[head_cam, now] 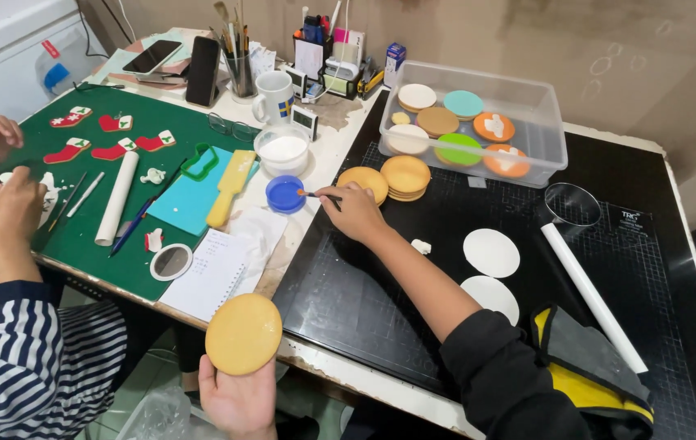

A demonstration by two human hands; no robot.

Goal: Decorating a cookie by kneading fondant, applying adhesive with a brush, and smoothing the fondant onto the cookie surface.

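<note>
Fingers of the left hand (238, 395) grasp a round plain cookie (243, 334) at its lower edge, below the table (315, 358) front. Right-hand fingers (346, 198) pinch a thin brush (319, 195) over the blue dish (286, 194). The cookie is probably stiff, light and brittle; support the rim. A black cutting mat (348, 293) covers the cluttered table.

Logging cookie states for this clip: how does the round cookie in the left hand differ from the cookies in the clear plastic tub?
The cookie in the left hand is bare and plain tan; most of the tub cookies are topped in white, teal, green or orange. The held cookie is lifted off the table, tilted toward the camera; the tub cookies lie flat, some overlapping. Both are round and look similar in size.
</note>
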